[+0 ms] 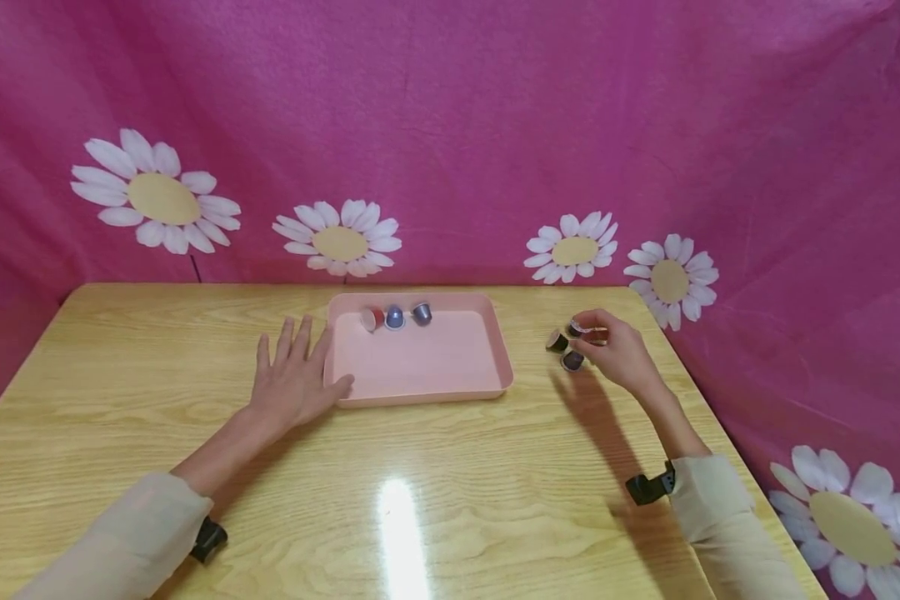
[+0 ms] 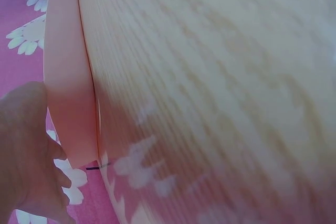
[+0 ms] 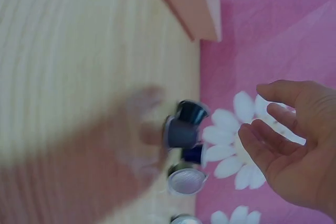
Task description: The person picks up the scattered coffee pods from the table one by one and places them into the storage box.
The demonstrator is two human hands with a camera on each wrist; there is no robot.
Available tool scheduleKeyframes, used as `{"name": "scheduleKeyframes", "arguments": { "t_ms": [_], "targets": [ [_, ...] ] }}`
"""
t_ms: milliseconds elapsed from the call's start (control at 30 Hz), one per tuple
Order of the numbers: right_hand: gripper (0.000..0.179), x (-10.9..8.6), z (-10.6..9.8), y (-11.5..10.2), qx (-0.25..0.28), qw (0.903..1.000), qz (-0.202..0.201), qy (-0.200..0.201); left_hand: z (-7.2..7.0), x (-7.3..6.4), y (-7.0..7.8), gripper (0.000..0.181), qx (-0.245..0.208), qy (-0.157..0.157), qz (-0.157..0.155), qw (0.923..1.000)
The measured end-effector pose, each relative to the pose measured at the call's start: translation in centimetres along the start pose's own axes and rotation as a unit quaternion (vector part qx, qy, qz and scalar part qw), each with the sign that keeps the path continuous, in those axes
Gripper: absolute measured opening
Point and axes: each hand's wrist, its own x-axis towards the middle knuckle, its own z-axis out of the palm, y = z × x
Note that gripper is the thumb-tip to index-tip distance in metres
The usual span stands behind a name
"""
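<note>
My left hand (image 1: 288, 387) lies with fingers spread at the left end of a shallow pink tray (image 1: 427, 375), its thumb over the near left corner. Inside the tray, along its far side, are a red coffee capsule (image 1: 373, 318), a blue one (image 1: 395, 317) and a grey-blue one (image 1: 422, 313). Over on the right, my right hand (image 1: 617, 348) hovers above a cluster of dark capsules (image 1: 572, 360), thumb and fingers apart. In the right wrist view, a grey capsule (image 3: 180, 133), a dark blue capsule (image 3: 194, 154) and a silver-lidded capsule (image 3: 187, 180) sit close together. Nothing shows between the fingers.
The wooden table (image 1: 465, 483) reaches back to a magenta cloth (image 1: 450, 142) printed with white daisies. The cloth also hangs along the table's right side. Each wrist carries a black camera, the right one (image 1: 651, 485) just below the hand.
</note>
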Motion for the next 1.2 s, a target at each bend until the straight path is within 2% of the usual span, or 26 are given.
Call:
{"name": "scheduleKeyframes", "arguments": {
  "t_ms": [233,400,500,867,1100,1200],
  "targets": [
    [0.041,-0.1,0.6,1.7,-0.022,0.9992,0.034,0.003,0.0,0.1,-0.1,0.09,0.002,-0.001,-0.003,1.0],
    [0.041,0.0,1.0,1.8,-0.037,0.9973,0.062,-0.007,0.1,0.3,-0.1,0.09,0.001,0.0,-0.004,1.0],
    [0.039,0.0,1.2,2.0,-0.045,0.9968,0.066,-0.009,0.1,0.3,0.0,0.09,0.001,0.0,-0.004,1.0],
    [0.04,-0.3,1.8,3.0,-0.064,0.9966,0.05,-0.013,0.2,0.1,-0.1,0.09,0.002,0.001,-0.006,1.0],
    [0.038,-0.2,2.2,3.2,-0.069,0.9975,0.015,-0.006,0.0,0.0,0.0,0.09,0.0,-0.004,-0.006,1.0],
    [0.037,-0.2,2.3,3.4,-0.082,0.9965,0.011,-0.007,0.0,0.0,0.0,0.09,0.003,-0.006,-0.006,1.0]
  ]
}}
